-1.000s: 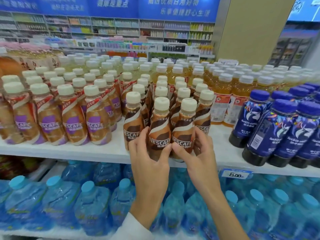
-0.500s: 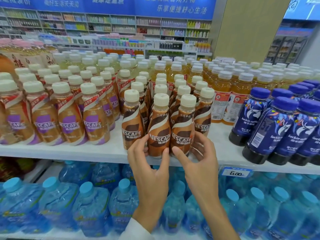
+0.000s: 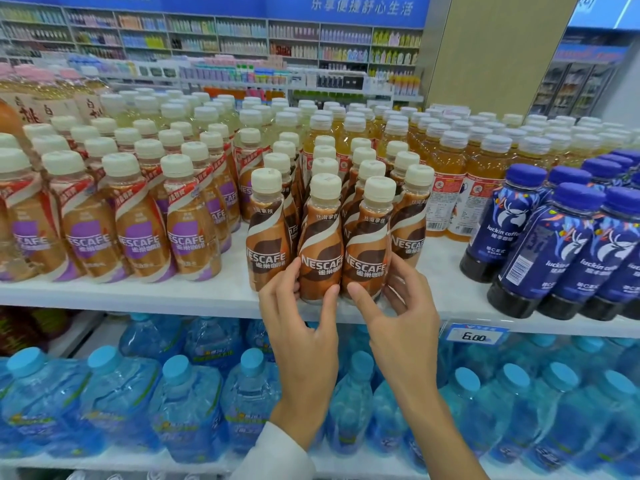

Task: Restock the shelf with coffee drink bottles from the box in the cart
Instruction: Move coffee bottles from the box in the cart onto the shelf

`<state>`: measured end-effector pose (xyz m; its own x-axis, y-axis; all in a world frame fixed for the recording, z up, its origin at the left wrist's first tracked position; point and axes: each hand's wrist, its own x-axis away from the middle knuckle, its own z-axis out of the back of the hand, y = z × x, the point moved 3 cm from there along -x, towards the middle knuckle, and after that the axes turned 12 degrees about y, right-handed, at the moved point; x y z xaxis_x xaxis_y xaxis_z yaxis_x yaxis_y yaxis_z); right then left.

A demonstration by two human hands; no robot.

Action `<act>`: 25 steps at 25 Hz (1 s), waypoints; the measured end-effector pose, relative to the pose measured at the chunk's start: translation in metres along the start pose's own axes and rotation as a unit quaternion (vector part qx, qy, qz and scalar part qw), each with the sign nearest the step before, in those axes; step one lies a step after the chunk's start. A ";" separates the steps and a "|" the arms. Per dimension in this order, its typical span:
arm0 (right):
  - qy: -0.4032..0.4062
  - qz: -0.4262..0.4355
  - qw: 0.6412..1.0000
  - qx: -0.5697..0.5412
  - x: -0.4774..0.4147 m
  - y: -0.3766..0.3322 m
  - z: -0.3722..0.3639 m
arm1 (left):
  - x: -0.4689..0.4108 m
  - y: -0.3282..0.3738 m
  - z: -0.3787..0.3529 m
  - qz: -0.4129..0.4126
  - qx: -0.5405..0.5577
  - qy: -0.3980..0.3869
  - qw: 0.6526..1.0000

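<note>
Cream-capped coffee bottles (image 3: pixel 320 251) are swirled brown and cream, tan bottles (image 3: pixel 194 233) carry purple patches, and navy bottles (image 3: pixel 554 247) have blue caps.

Blue-capped water bottles (image 3: pixel 180 403) packed low — price tag (image 3: pixel 476 336) reading 6.00 above them; beige pillar (image 3: pixel 502 50) far back

Really bright, flat shop lighting from overhead here. The white laminate shelf board (image 3: pixel 138 292) is nearly blown out, and shadows are just soft smudges under the bottle bases. Small highlights sit on the brown swirl-labelled coffee bottles with cream caps (image 3: pixel 320 258) and on the glossy dark blue plastic bottles (image 3: pixel 568 251) at the right. It's sharpest in the middle, around the left hand (image 3: pixel 301 327) and right hand (image 3: pixel 401 322). The far aisle racks of small pale packs (image 3: pixel 242 36) are mushy. Wide-angle bend is strong, with bottles at both edges leaning outward. The clear blue water bottles (image 3: pixel 180 403) below look smeary and dimmer.
</note>
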<state>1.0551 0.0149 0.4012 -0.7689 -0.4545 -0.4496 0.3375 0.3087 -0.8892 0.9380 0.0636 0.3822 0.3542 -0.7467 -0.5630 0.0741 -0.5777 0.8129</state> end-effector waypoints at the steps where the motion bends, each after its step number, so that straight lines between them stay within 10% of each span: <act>1: 0.000 0.001 1.000 -0.001 0.001 0.000 0.000 | 0.000 -0.001 0.001 0.001 -0.002 -0.003 1.000; 25: -0.003 -0.023 0.995 0.095 0.009 -0.003 -0.004 | -0.011 -0.010 0.012 -0.022 -0.040 -0.092 0.995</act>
<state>1.0452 0.0128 0.4001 -0.7827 -0.4696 -0.4083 0.3995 0.1239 -0.9083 0.9220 0.0733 0.3781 0.1733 -0.7730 -0.6103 0.1624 -0.5888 0.7918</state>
